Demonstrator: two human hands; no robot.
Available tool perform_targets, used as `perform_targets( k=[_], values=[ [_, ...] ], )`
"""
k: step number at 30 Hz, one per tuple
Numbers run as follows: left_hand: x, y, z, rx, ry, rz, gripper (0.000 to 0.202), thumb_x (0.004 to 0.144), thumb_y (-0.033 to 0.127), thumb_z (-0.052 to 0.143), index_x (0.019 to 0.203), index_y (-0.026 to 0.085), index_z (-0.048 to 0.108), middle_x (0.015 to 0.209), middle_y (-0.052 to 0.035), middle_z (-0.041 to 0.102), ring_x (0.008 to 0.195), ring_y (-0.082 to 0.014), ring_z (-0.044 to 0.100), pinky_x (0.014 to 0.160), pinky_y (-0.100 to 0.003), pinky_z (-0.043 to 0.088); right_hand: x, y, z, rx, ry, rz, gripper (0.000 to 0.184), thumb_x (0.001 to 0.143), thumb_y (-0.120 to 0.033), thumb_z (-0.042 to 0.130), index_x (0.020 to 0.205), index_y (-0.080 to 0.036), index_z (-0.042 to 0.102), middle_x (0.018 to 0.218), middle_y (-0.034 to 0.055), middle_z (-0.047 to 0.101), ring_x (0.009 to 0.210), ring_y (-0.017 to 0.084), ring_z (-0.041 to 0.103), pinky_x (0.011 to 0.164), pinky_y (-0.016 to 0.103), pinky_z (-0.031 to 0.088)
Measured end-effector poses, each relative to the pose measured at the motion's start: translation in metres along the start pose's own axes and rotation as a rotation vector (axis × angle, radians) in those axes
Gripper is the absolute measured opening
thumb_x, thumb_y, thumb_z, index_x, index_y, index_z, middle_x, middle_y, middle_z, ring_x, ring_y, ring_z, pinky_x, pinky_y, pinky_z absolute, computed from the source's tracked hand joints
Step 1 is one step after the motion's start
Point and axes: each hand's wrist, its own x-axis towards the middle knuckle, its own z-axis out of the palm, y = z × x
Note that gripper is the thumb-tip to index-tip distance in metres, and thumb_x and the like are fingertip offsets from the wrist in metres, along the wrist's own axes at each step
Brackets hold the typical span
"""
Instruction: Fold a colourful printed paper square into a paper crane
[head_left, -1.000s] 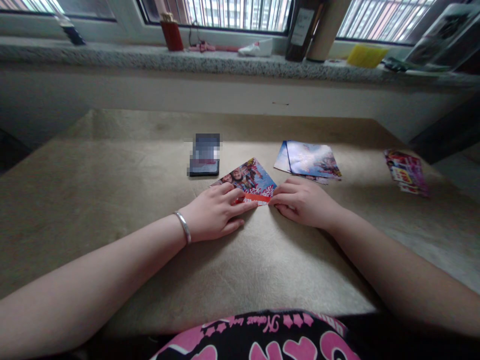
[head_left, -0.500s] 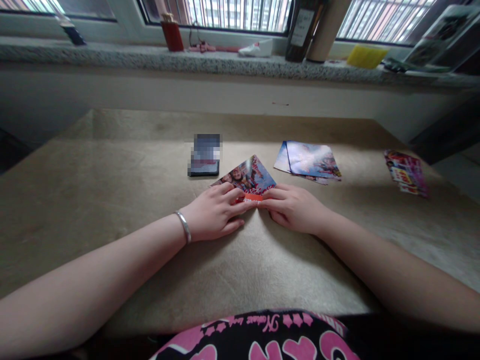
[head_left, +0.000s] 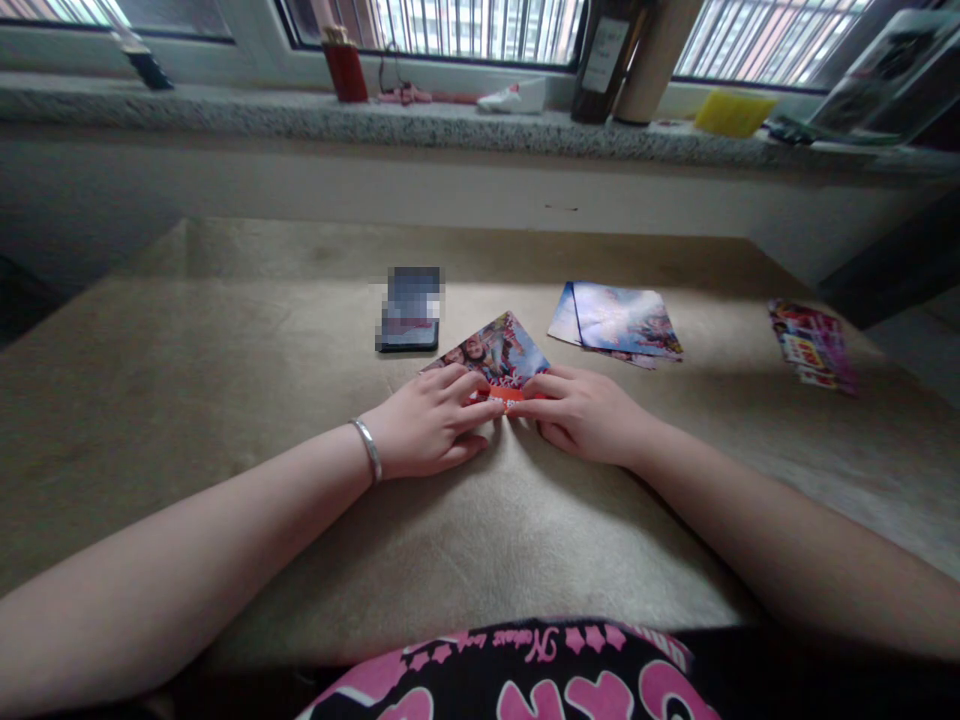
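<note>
A colourful printed sheet of paper lies on the table with one corner pointing away from me. Its near edge shows an orange strip, which looks like a folded part. My left hand, with a silver bracelet at the wrist, has its fingers on the left part of this edge. From the right, my right hand grips the same edge, its fingertips close to those of the left. Both sets of fingers are bent and press on the paper, hiding parts of its near side.
A phone-like dark object, blurred out, lies beyond my left hand. Several printed sheets are stacked behind my right hand. Folded colourful papers lie far right on the table. The windowsill holds bottles and a yellow item.
My right fingertips have slid slightly left along the near edge, covering part of the orange strip. The left fingertips have shifted a little; the paper stays almost in place.
</note>
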Motion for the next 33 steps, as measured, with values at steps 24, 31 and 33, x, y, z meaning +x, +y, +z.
perform_targets(
  k=[24, 31, 33],
  values=[
    [0.000, -0.006, -0.002, -0.046, -0.070, 0.022, 0.047, 0.080, 0.028, 0.052, 0.128, 0.026, 0.050, 0.128, -0.0094, 0.048, 0.115, -0.0281, 0.045, 0.102, -0.046, 0.036, 0.000, -0.003, -0.001, -0.045, -0.047, 0.013, 0.036, 0.089, -0.020, 0.045, 0.121, -0.026, 0.061, 0.096, 0.0065, 0.062, 0.084, 0.019, 0.048, 0.068, 0.030, 0.038],
    [-0.002, -0.013, -0.007, -0.114, -0.078, 0.072, 0.044, 0.077, 0.019, 0.052, 0.121, 0.024, 0.054, 0.129, -0.0079, 0.050, 0.116, -0.0268, 0.046, 0.102, -0.045, 0.037, -0.003, -0.003, 0.000, -0.058, -0.042, 0.015, 0.034, 0.089, -0.021, 0.045, 0.118, -0.025, 0.062, 0.098, 0.0066, 0.062, 0.085, 0.019, 0.049, 0.067, 0.030, 0.038],
    [-0.002, -0.015, -0.008, -0.133, -0.071, 0.097, 0.040, 0.077, 0.017, 0.051, 0.117, 0.022, 0.056, 0.128, -0.0082, 0.051, 0.115, -0.0262, 0.046, 0.102, -0.044, 0.038, -0.004, -0.002, 0.000, -0.053, -0.035, 0.015, 0.034, 0.089, -0.020, 0.045, 0.118, -0.025, 0.062, 0.098, 0.0068, 0.063, 0.085, 0.019, 0.049, 0.068, 0.030, 0.038]
  ],
)
